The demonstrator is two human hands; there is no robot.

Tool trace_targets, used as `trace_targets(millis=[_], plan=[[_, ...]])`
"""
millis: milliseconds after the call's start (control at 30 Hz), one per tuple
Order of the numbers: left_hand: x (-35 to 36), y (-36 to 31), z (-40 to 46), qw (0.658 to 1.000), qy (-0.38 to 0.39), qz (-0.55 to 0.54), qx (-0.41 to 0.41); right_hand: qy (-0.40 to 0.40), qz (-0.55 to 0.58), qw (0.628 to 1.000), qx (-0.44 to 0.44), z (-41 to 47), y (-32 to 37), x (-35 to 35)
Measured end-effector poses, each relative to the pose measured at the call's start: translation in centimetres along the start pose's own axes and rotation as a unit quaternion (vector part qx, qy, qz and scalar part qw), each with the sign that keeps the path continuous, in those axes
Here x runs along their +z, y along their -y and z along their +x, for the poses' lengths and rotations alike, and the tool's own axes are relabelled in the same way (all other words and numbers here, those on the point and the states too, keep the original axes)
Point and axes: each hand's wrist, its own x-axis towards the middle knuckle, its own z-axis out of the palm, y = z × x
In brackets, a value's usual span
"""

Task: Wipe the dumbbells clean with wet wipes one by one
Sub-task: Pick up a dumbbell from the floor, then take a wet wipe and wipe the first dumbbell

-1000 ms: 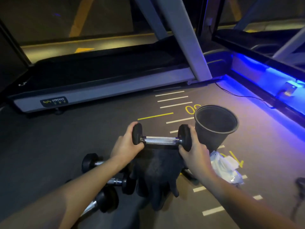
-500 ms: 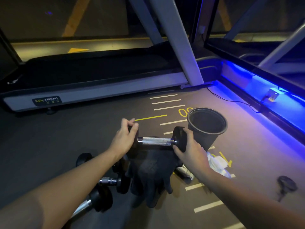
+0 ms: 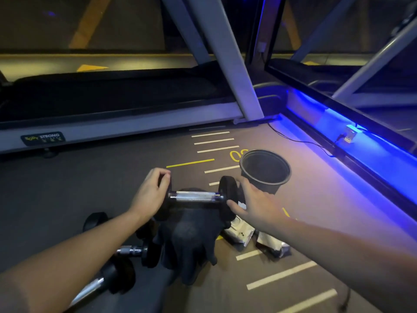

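Steadying: left hand [image 3: 150, 195] is gripping dumbbell [image 3: 194, 196] end, keeping it level.
Freeing: right hand [image 3: 255, 205] is opening, likely for wipes [image 3: 239, 233].

Gym: treadmill [image 3: 117, 123], dumbbells [image 3: 195, 196], marked rubber floor [image 3: 67, 188].

The scene is lying dim overall. A blue light strip [image 3: 352, 141] beyond the right hand [image 3: 255, 202] is glowing hard, tinting the floor [image 3: 316, 184] beside it violet. Ahead of the left hand [image 3: 150, 195], the chrome dumbbell handle [image 3: 195, 196] is catching glare. Straight lines are bowing at the edges, and the forearms are smearing softly.
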Motion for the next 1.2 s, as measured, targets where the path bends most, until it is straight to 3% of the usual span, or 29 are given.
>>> trace_targets(millis=[233,567,867,1200], plan=[[-0.3,0.3,0.5,0.999,0.011,0.042,0.012,0.006,0.054,0.997,0.052,-0.4,-9.3,2.4],[-0.3,0.4,0.3,0.997,-0.010,0.067,0.023,0.100,-0.033,0.982,0.156,-3.5,-21.7,10.6],[-0.3,0.3,1.2,0.998,-0.010,0.061,-0.014,0.129,-0.084,0.972,0.179,-2.8,-23.5,17.4],[-0.4,0.0,0.9,0.997,-0.008,0.074,-0.011,0.094,-0.089,0.969,0.209,-0.5,-24.9,18.6]])
